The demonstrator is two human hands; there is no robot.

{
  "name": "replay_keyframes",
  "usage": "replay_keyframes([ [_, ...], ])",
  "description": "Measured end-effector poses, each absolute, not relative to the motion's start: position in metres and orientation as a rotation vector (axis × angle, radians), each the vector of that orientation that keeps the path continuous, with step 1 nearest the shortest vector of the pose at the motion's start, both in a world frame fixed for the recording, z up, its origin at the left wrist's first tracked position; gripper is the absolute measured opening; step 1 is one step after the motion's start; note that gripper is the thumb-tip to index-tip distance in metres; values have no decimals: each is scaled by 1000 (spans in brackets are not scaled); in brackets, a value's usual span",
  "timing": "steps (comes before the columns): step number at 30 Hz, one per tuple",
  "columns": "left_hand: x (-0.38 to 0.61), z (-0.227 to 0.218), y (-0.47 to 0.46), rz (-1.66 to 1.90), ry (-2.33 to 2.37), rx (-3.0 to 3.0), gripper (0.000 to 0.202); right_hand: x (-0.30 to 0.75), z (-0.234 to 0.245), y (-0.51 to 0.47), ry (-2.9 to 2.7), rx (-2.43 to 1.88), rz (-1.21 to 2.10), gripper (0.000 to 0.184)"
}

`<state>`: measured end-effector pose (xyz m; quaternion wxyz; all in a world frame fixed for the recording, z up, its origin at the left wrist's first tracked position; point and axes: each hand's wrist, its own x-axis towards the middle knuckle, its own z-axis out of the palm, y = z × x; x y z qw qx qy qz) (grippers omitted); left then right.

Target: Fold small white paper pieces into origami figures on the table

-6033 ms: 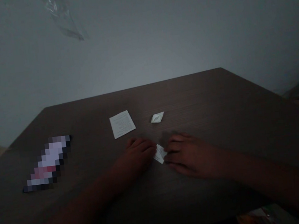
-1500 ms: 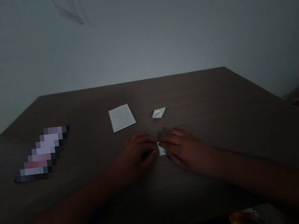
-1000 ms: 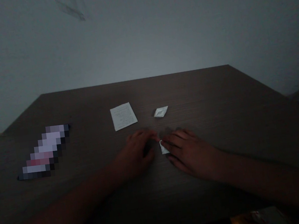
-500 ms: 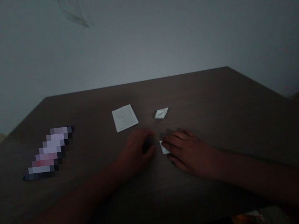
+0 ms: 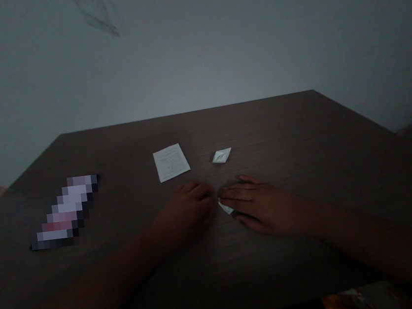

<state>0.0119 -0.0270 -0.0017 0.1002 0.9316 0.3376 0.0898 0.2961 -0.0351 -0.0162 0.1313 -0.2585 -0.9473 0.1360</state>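
Under the fingers of my right hand lies a small folded piece of white paper, with only a pointed corner of it showing. That hand rests flat on the table, its fingers stretched out to the left and the thumb a little apart. Just left of the paper, my left hand has its fingers curled and pressed together. Its fingertips are close to the paper's left side; whether they pinch anything is hidden. Beyond my hands sits a small folded white paper shape like a little boat, touched by neither hand.
A flat square of printed white paper lies beyond my left hand. Farther left is a phone with a blurred-out screen. The dark wooden table has a pale wall behind it, where a clear plastic bag hangs.
My left hand's thumb and fingers have closed together. The small paper under my right hand now shows a pointed corner instead of a squarish part. The other things have stayed put.
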Motion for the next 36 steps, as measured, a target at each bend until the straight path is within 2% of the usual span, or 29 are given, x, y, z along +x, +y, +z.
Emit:
replay_keyframes([
  [11,19,5,-34,58,1087,2835,16,305,-7,-30,-2817,-663,359,43],
  [20,25,0,-35,148,1122,2791,19,302,-9,-38,-2731,-753,365,46],
  [24,26,-6,-32,219,1160,2787,22,304,-8,-34,-2779,-725,329,41],
  [29,29,-8,-30,204,1236,2755,21,306,-9,-22,-2736,-609,459,41],
  [36,29,-11,-28,305,1257,2677,15,289,-28,-19,-2471,-725,517,21],
])
